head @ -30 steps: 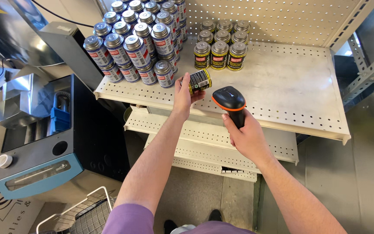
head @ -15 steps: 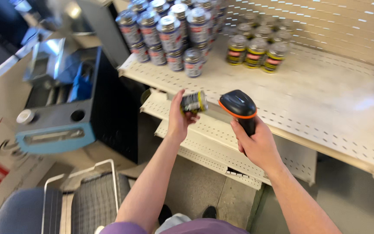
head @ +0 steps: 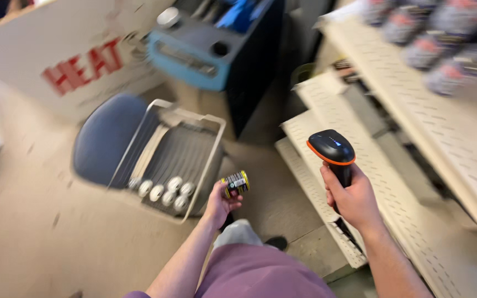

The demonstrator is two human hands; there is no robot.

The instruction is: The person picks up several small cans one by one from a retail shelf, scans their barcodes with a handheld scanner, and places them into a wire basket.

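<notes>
The left hand (head: 220, 205) is closed around a small can (head: 236, 182) with a yellow-and-black label, held low just beside the near corner of a white wire basket (head: 213, 146) on the floor. Several cans (head: 162, 192) already lie in a row along the basket's near end, so part of the work looks done. The right hand (head: 351, 200) is wrapped tight around the grip of a black-and-orange handheld scanner (head: 331, 148). More cans (head: 436, 41), blurred, stand on the perforated shelf (head: 459, 160) at upper right, seemingly left to handle.

scanner (head: 331, 148): glossy black plastic | can (head: 236, 183): shiny metal | basket (head: 205, 161): white wire | shelf (head: 459, 149): matt perforated metal
</notes>
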